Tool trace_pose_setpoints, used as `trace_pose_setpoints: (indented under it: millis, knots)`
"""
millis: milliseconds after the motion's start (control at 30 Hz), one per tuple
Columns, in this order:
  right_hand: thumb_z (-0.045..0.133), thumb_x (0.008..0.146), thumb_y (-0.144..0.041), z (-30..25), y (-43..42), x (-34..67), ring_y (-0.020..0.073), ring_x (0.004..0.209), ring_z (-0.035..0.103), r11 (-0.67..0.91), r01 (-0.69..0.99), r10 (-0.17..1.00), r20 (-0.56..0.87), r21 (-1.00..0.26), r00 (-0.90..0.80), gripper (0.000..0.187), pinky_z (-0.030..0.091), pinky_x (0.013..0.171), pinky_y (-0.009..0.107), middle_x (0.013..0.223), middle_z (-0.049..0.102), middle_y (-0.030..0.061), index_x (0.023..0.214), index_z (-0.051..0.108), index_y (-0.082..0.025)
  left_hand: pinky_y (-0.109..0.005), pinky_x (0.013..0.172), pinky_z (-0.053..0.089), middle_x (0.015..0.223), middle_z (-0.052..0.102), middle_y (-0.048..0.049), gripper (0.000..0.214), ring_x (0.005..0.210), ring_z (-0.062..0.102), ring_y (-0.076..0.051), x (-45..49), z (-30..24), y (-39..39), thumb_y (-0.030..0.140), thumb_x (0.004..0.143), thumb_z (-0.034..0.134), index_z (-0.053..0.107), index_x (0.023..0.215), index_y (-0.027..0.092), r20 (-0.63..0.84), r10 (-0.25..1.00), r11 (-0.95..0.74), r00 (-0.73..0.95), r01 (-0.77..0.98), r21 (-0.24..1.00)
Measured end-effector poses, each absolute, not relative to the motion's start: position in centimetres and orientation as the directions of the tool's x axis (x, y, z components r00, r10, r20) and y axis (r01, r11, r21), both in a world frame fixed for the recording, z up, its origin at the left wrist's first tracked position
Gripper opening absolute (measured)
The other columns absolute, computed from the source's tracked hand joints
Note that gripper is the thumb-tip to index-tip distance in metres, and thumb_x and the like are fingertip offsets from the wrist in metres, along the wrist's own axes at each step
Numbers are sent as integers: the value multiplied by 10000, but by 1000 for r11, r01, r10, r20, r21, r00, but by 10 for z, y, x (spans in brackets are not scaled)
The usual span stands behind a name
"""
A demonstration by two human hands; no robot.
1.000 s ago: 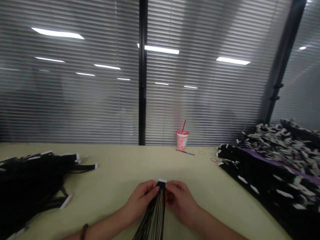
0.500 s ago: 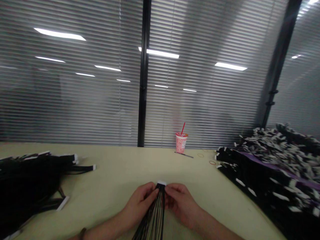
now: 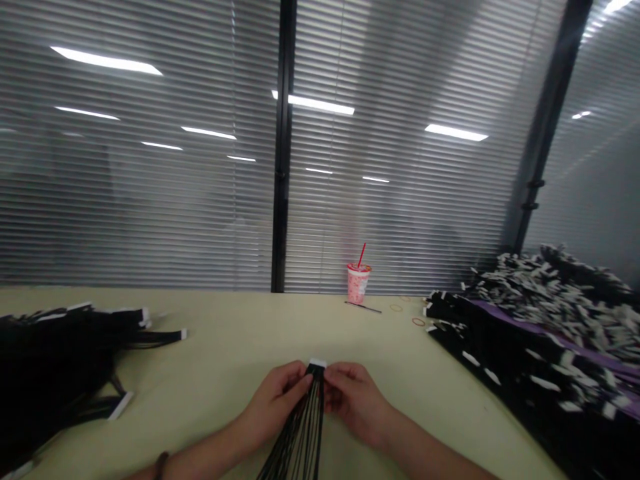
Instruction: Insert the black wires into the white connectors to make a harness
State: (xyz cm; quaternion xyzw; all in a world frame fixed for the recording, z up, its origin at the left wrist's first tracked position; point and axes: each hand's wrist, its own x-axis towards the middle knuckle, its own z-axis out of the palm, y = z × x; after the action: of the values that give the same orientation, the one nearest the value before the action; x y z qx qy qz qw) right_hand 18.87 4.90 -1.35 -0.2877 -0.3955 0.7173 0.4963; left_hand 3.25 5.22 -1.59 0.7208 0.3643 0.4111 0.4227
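In front of me a wire harness [image 3: 303, 427] of thin black wires hangs from a white connector [image 3: 317, 364]. My left hand [image 3: 280, 397] pinches its left edge just under the connector, thumb on top. My right hand [image 3: 354, 400] closes thumb and fingers on the right edge at the same height; some of its fingertips are hidden behind the wires. The wires fan out downward between my forearms and leave the bottom of the view.
At left lies a pile of black wire harnesses [image 3: 55, 373] with white connectors. A larger heap of harnesses [image 3: 530, 360] fills the right side. Toward the back of the table [image 3: 240, 333] stand a pink cup [image 3: 357, 285] with a red straw, a pen [image 3: 363, 307] and several rubber bands [image 3: 419, 322].
The whole view has shifted slightly, with everything a little further left. Both hands keep the same hold at the connector end of the harness.
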Motion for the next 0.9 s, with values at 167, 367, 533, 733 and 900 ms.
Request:
trace_pose_setpoints:
  millis: [167, 367, 533, 733, 900]
  knots:
    - [764, 504, -323, -15, 49, 189, 94, 446, 520, -195, -479, 942, -27, -856, -336, 335, 375, 439, 196, 536, 570, 26, 615, 564, -77, -217, 546, 341, 614, 496, 4, 330, 583, 436, -114, 33, -15, 51, 429, 794, 465, 526, 712, 115, 296, 868, -381, 398, 152, 912]
    - [751, 516, -315, -16, 50, 190, 94, 453, 522, -181, -472, 940, -10, -862, -342, 319, 375, 448, 198, 539, 567, 25, 603, 552, -81, -205, 531, 345, 604, 503, 10, 313, 568, 444, -106, 34, -10, 49, 419, 790, 476, 517, 704, 121, 298, 867, -380, 399, 144, 914]
    - [744, 521, -314, -17, 49, 188, 89, 445, 511, -165, -465, 944, -3, -870, -330, 315, 371, 445, 198, 523, 553, 18, 604, 550, -80, -212, 543, 356, 611, 525, -3, 316, 577, 465, -113, 35, -11, 49, 420, 794, 470, 520, 702, 121, 297, 865, -384, 403, 153, 911]
    - [726, 527, -342, -16, 47, 187, 97, 452, 504, -147, -462, 951, 5, -874, -311, 332, 377, 447, 210, 502, 529, -5, 597, 499, -111, -220, 562, 376, 644, 570, -29, 317, 604, 506, -130, 35, -10, 48, 427, 777, 492, 541, 728, 118, 287, 860, -386, 421, 171, 906]
    - [719, 541, -317, -16, 47, 191, 106, 470, 529, -157, -407, 915, 23, -900, -403, 321, 399, 488, 226, 525, 552, 18, 585, 486, -100, -203, 527, 356, 640, 568, -36, 317, 585, 491, -119, 31, -9, 43, 405, 785, 486, 554, 730, 101, 259, 843, -392, 471, 209, 896]
